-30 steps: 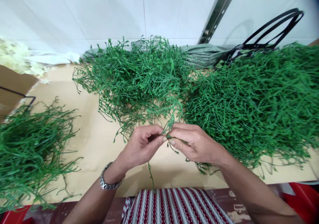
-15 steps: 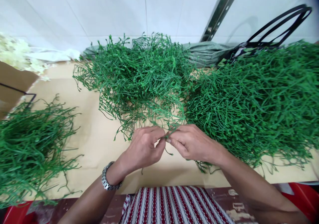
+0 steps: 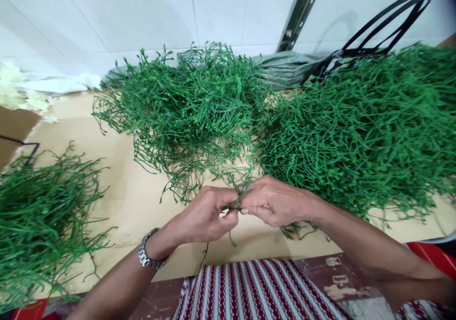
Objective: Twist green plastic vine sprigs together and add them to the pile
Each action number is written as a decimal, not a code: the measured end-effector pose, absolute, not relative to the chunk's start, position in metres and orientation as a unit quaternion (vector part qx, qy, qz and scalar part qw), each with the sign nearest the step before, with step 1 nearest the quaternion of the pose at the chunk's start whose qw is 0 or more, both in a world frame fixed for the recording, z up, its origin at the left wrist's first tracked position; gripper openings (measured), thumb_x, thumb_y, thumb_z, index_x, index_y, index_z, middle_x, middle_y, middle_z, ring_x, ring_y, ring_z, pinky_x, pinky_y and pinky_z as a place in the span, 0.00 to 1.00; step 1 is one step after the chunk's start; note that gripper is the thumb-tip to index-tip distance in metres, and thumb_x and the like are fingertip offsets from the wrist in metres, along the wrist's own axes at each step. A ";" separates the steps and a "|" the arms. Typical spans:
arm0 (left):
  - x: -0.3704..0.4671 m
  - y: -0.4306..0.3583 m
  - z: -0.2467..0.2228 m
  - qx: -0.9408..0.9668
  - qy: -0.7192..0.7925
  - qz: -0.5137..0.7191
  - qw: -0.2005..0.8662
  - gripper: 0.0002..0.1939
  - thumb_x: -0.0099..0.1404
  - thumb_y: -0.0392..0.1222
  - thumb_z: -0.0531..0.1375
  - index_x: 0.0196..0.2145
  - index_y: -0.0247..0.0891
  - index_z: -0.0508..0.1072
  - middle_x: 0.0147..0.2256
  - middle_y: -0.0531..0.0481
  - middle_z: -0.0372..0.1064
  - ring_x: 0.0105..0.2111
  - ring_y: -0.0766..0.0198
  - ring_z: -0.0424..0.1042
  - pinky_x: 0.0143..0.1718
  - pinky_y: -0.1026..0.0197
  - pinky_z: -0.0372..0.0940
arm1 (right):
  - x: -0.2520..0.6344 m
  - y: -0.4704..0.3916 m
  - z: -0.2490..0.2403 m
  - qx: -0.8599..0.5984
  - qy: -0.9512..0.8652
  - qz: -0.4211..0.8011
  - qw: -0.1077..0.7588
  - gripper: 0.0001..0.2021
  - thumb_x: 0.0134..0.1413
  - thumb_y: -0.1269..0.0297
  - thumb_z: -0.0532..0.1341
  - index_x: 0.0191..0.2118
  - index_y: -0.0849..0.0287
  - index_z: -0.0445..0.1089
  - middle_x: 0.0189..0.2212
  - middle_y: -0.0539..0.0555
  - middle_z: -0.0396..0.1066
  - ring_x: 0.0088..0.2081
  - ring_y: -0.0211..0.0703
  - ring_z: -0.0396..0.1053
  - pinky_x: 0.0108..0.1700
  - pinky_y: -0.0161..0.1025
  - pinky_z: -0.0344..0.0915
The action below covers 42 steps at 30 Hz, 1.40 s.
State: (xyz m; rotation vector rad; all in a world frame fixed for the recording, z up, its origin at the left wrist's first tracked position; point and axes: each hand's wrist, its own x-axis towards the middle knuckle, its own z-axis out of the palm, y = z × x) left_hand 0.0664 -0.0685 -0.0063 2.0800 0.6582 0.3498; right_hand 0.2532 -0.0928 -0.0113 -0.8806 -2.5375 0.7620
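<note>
Both hands meet at the middle of the table, fingertips nearly touching. My left hand (image 3: pixel 210 213), with a metal watch (image 3: pixel 147 253) on its wrist, pinches thin green artificial stems (image 3: pixel 239 183). From the other side my right hand (image 3: pixel 270 202) closes on the same stems. Their branched tips fan out beyond the fingers, and a loose end hangs below. Just past my hands lies a tangled heap of green stems (image 3: pixel 199 106). A larger heap (image 3: pixel 356 135) spreads beside my right forearm. Which stem each finger grips is partly hidden.
Another pile of green stems (image 3: pixel 46 215) lies at the left on the tan paper (image 3: pixel 128 206). Pale artificial flowers (image 3: pixel 21 89) and a cardboard box (image 3: pixel 14 125) are at the far left. A black-handled bag (image 3: pixel 370 49) and a metal post (image 3: pixel 301 14) stand against the wall.
The view has shifted slightly. My fingers have changed position on the stems, with the left thumb a little lower. Both hands still pinch them close together.
</note>
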 end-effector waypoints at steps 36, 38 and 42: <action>0.066 -0.070 -0.019 0.830 0.304 0.162 0.440 0.09 0.57 0.31 0.51 0.20 0.35 0.59 0.19 0.58 0.52 0.20 0.71 0.52 0.23 0.67 0.48 | 0.240 -0.109 -0.030 -0.419 -0.840 0.212 0.272 0.07 0.55 0.70 0.51 0.27 0.61 0.61 0.20 0.48 0.58 0.23 0.33 0.55 0.26 0.32 0.49; 0.065 -0.070 -0.017 0.845 0.287 0.149 0.427 0.10 0.57 0.30 0.51 0.19 0.36 0.57 0.19 0.58 0.51 0.20 0.71 0.50 0.22 0.66 0.47 | 0.240 -0.110 -0.031 -0.417 -0.845 0.214 0.258 0.08 0.54 0.71 0.50 0.25 0.60 0.57 0.19 0.47 0.55 0.22 0.33 0.52 0.25 0.33 0.47; 0.063 -0.071 -0.017 0.866 0.265 0.106 0.411 0.11 0.56 0.28 0.50 0.19 0.36 0.54 0.18 0.57 0.49 0.20 0.71 0.49 0.23 0.65 0.46 | 0.240 -0.111 -0.032 -0.405 -0.853 0.226 0.240 0.08 0.53 0.73 0.49 0.24 0.60 0.54 0.18 0.47 0.53 0.21 0.33 0.50 0.24 0.33 0.45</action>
